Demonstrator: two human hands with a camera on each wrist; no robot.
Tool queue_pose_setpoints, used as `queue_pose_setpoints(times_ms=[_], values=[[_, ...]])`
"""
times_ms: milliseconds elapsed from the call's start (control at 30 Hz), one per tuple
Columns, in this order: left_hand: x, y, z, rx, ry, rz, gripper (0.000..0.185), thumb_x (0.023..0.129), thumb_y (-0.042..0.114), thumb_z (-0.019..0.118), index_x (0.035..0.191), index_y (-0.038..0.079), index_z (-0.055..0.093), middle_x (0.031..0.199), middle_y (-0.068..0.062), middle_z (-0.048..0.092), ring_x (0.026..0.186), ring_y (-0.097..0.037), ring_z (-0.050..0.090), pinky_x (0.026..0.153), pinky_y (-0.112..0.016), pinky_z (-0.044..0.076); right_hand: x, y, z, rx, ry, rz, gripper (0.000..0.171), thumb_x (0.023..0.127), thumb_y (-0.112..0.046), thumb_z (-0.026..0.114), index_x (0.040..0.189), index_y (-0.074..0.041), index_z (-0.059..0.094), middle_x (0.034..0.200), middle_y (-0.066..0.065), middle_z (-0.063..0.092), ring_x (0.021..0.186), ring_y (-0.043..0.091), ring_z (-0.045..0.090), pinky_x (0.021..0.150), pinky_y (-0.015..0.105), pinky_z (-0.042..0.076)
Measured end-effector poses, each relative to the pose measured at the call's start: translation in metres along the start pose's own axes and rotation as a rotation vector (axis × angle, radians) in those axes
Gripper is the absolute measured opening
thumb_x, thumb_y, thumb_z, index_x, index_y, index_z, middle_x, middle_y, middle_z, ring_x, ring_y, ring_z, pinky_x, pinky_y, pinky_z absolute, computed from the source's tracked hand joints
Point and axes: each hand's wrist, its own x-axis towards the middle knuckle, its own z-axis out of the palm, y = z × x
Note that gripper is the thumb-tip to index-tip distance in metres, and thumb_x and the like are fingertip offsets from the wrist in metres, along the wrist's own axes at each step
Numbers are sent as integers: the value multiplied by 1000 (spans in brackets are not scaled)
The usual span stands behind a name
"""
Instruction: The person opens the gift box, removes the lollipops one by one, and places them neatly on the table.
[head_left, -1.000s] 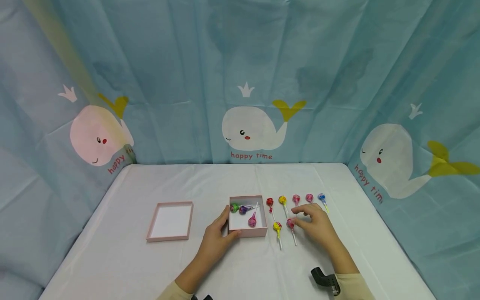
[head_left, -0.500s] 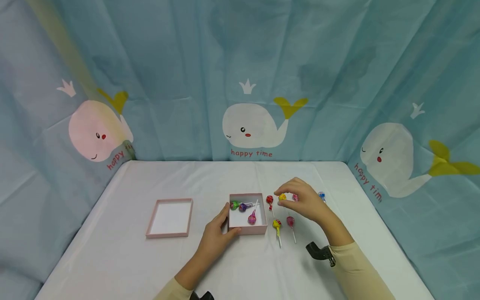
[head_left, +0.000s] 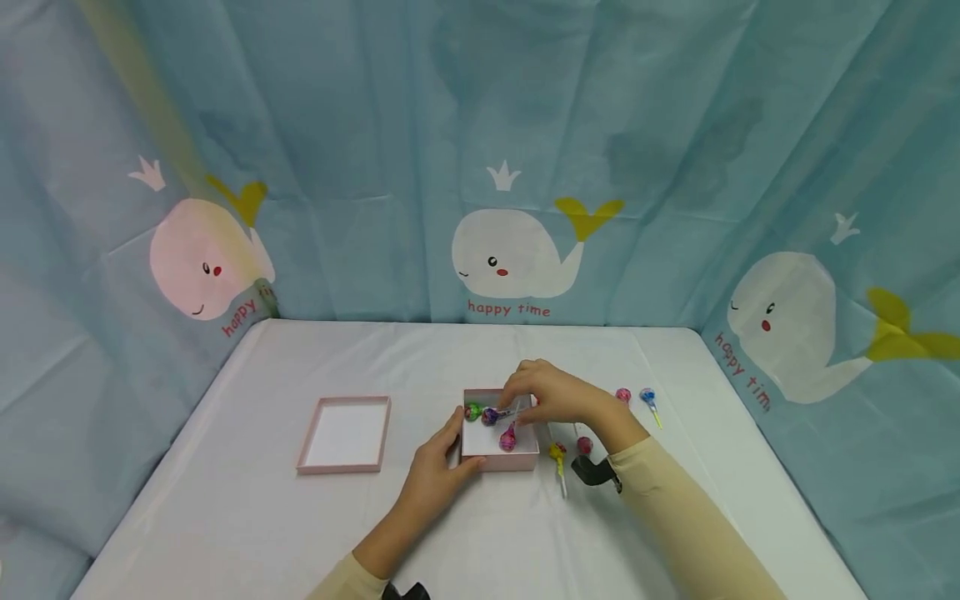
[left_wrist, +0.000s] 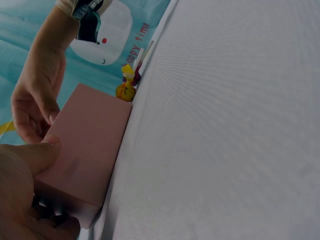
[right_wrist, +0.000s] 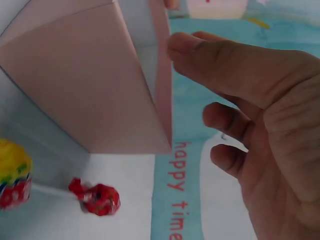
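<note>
My left hand (head_left: 437,467) grips a small pink box (head_left: 510,462) at its left side, thumb on the near wall. Inside lie a green lollipop (head_left: 472,412), a purple lollipop (head_left: 490,416) and a pink lollipop (head_left: 507,438) with its stick pointing away. Over the box's right wall reaches my right hand (head_left: 551,396), thumb and forefinger apart around the pink lollipop's stick; whether they touch it is unclear. In the right wrist view the thumb (right_wrist: 200,55) is beside the box rim, with no candy seen in the hand. A red lollipop (right_wrist: 100,197) lies by the box.
The shallow pink lid (head_left: 343,468) lies left of the box. Right of it are a yellow lollipop (head_left: 558,452), a pink-red lollipop (head_left: 585,446), another pink one (head_left: 623,395) and a blue one (head_left: 648,396). My right arm hides part of the rows. A whale-print curtain (head_left: 360,250) surrounds the table.
My right hand has moved from the nearer pink-red lollipop, up past the far row, then left over the box. My left hand has stayed on the box, and its contents look unmoved.
</note>
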Motion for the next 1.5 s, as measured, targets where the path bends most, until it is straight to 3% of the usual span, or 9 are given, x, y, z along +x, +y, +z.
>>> queue_pose_setpoints(times_ms=[233, 433, 767, 967, 1233, 1500], values=[[0, 0, 0, -1, -3, 7, 93, 85, 33, 83, 160, 6, 34, 164, -8, 35, 149, -23, 35, 120, -39, 35, 16, -4, 12, -19, -148, 25, 29, 84, -17, 85, 111, -27, 80, 110, -22, 71, 104, 3, 52, 96, 33, 43], [-1, 1, 0, -10, -7, 8, 93, 85, 32, 83, 160, 6, 33, 164, -10, 35, 150, -23, 35, 120, -39, 35, 18, -7, 21, -71, -182, 39, 31, 80, -18, 89, 107, -31, 80, 105, -25, 69, 100, 3, 51, 90, 30, 42], [0, 1, -1, 0, -1, 4, 93, 86, 32, 83, 160, 7, 33, 164, -7, 34, 150, -21, 35, 121, -37, 34, 20, -7, 30, -231, -150, -25, 27, 78, -23, 89, 101, -36, 81, 95, -28, 71, 90, 3, 48, 80, 28, 37], [0, 0, 0, -8, -2, 2, 93, 85, 31, 84, 160, 7, 33, 164, -6, 34, 150, -20, 35, 121, -37, 35, 18, -8, 33, -261, -150, 0, 27, 76, -28, 90, 100, -39, 81, 91, -29, 68, 90, 4, 46, 82, 28, 36], [-1, 2, 0, -14, -13, 4, 93, 86, 31, 83, 160, 6, 33, 164, -11, 34, 150, -21, 34, 121, -38, 35, 20, -10, 33, -226, -129, 29, 20, 81, -30, 88, 99, -36, 81, 85, -27, 65, 87, 3, 46, 80, 28, 35], [-1, 2, -2, -5, -13, 15, 93, 85, 32, 83, 160, 6, 33, 164, -11, 34, 150, -22, 34, 120, -38, 35, 19, -16, 23, -103, -24, -15, 21, 87, -25, 84, 107, -26, 81, 100, -21, 71, 95, 6, 52, 87, 32, 45]])
